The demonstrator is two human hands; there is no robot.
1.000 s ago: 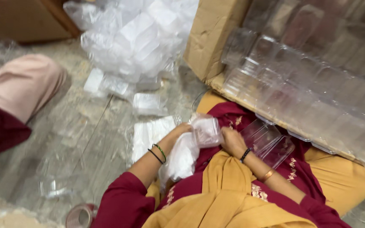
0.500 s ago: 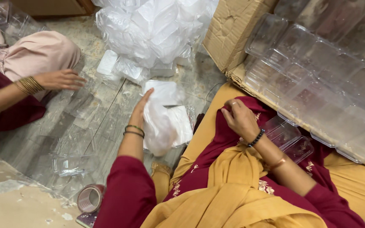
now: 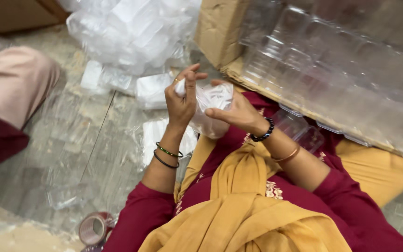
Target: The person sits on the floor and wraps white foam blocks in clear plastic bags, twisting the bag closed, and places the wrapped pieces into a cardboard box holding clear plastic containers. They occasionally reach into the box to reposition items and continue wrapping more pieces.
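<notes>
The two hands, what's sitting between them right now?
In the head view, a crumpled clear plastic bag with white contents sits between the left hand and right hand; both grip it.

Left hand raised, fingers pinching top of clear plastic bag. Right hand grips same bag from other side. Bag holds white, crumpled contents. Big heap of clear plastic packs on floor beyond hands. Cardboard box beside heap; clear plastic trays stacked on cardboard at right. Tape roll on floor, lower left.
</notes>
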